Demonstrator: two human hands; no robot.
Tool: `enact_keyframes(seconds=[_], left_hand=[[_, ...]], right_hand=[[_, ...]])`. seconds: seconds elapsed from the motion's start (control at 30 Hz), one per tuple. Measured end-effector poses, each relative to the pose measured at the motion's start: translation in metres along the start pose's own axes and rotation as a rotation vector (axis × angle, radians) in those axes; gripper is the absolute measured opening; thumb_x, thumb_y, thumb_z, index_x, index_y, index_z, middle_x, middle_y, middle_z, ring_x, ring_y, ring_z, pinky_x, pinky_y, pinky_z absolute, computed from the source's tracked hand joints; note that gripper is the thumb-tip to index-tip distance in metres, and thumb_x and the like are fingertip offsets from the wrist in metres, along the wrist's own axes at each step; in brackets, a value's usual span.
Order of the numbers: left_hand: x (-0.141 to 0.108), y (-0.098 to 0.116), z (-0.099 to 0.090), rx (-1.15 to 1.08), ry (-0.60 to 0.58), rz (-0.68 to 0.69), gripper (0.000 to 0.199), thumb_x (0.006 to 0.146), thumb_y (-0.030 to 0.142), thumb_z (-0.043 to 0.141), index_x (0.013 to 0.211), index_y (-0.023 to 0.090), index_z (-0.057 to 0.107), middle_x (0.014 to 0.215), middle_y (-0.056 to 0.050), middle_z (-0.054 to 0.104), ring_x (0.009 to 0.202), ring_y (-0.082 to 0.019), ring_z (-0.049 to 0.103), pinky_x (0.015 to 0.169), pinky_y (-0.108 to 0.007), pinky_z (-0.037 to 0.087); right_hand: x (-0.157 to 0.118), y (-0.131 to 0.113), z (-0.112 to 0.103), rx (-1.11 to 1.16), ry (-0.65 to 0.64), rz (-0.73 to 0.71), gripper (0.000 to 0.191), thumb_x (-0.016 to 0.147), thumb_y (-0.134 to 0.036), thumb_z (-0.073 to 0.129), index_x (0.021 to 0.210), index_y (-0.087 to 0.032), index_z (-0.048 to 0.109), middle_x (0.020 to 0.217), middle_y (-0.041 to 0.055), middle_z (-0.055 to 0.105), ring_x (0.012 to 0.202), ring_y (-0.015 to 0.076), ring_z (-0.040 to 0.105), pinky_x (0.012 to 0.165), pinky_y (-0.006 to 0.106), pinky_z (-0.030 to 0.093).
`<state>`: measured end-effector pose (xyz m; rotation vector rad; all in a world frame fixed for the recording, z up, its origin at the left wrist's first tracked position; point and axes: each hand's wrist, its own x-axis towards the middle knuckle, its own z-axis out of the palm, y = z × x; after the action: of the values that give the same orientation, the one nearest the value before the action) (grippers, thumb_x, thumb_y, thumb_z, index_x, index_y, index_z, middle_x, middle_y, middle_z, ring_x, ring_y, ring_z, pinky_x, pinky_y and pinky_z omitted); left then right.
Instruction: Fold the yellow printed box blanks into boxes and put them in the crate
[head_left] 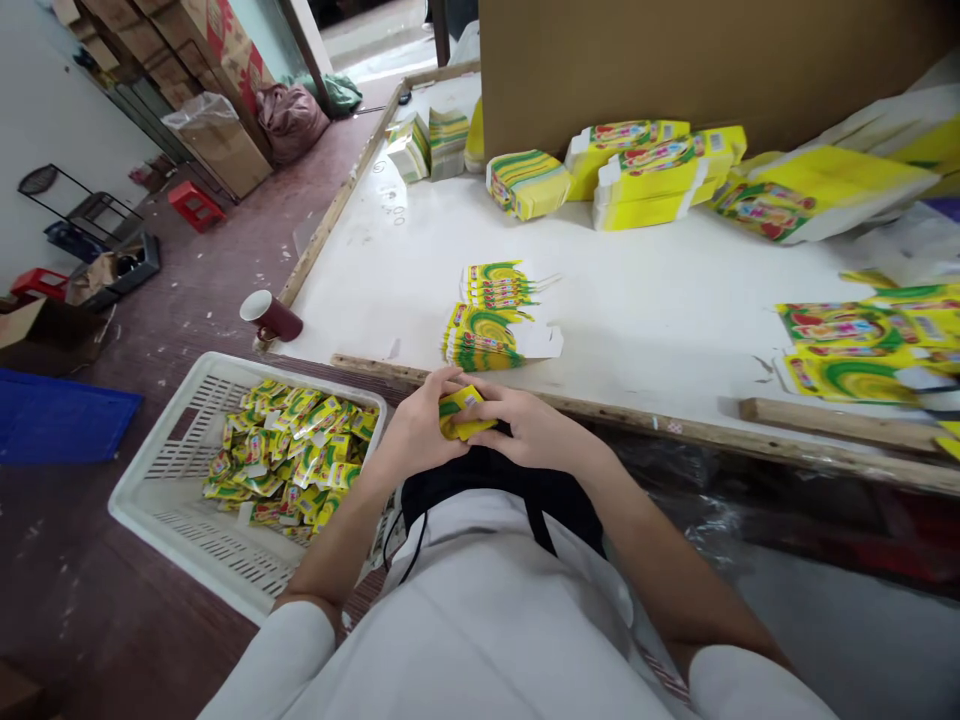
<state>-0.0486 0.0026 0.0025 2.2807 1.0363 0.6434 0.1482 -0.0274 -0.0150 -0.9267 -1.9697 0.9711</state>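
Close to my waist, at the table's front edge, both hands hold a small yellow and green printed carton [466, 412]. My left hand [421, 425] grips its left side, and my right hand [529, 428] has its fingers closed on the right side. Part of the carton is hidden behind the fingers. Just beyond the hands, on the white table, lies a fanned stack of flat printed cartons [484, 335], with a smaller fanned stack [499, 283] behind it. To the left, a white plastic basket [161, 490] contains many similar small cartons [292, 450].
A wooden rail edges the table [660, 300]. Bundles of yellow cartons [652, 180] stand along its back before a brown cardboard sheet [675, 70]. More flat cartons [855, 345] and a wooden strip [840, 425] lie right. A mug [277, 318] sits at the left corner.
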Motion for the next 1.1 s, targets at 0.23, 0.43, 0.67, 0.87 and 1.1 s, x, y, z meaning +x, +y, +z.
enact_keyframes(seconds=[0.23,0.43,0.67,0.87,1.1], left_hand=[[-0.005,-0.004,0.007,0.033,0.045,-0.001,0.077,0.069,0.017,0.074,0.137,0.023,0.038,0.127,-0.010,0.065,0.115,-0.023,0.067,0.098,-0.036,0.055],[-0.029,-0.056,-0.038,0.384,0.197,-0.424,0.072,0.070,0.025,0.079,0.133,0.018,0.045,0.124,-0.014,0.064,0.118,-0.033,0.062,0.105,-0.053,0.048],[-0.050,-0.078,-0.036,0.221,0.141,-0.411,0.069,0.077,0.042,0.076,0.134,0.016,0.048,0.133,-0.018,0.061,0.129,-0.034,0.057,0.111,-0.054,0.042],[-0.021,-0.046,0.016,-0.413,0.058,-0.295,0.089,0.071,0.057,0.080,0.142,0.021,0.039,0.140,-0.018,0.058,0.133,-0.029,0.056,0.107,-0.048,0.048],[0.022,0.001,0.036,-0.930,0.635,-0.361,0.057,0.091,0.075,0.032,0.104,0.024,0.053,0.088,-0.006,0.061,0.091,-0.020,0.066,0.090,-0.041,0.057]], right_hand=[[0.001,0.013,0.020,0.124,0.129,0.006,0.046,0.087,-0.024,0.069,0.133,-0.025,0.063,0.152,0.0120,0.051,0.144,0.0287,0.045,0.119,0.049,0.038],[0.017,0.046,-0.007,-0.210,0.499,0.239,0.062,0.087,-0.028,0.069,0.145,-0.019,0.049,0.142,0.0159,0.058,0.133,0.0316,0.054,0.113,0.051,0.043],[0.032,0.085,-0.021,-0.606,0.466,0.418,0.043,0.081,-0.015,0.067,0.124,-0.013,0.063,0.109,0.0174,0.067,0.103,0.0359,0.060,0.095,0.054,0.049],[0.020,0.048,0.000,-0.321,0.573,0.297,0.052,0.077,-0.015,0.067,0.126,-0.020,0.052,0.104,0.0101,0.060,0.095,0.0280,0.060,0.088,0.046,0.052],[0.013,-0.006,0.055,0.403,0.305,0.159,0.053,0.082,-0.036,0.073,0.126,-0.023,0.047,0.099,0.0040,0.060,0.085,0.0184,0.061,0.073,0.032,0.055]])
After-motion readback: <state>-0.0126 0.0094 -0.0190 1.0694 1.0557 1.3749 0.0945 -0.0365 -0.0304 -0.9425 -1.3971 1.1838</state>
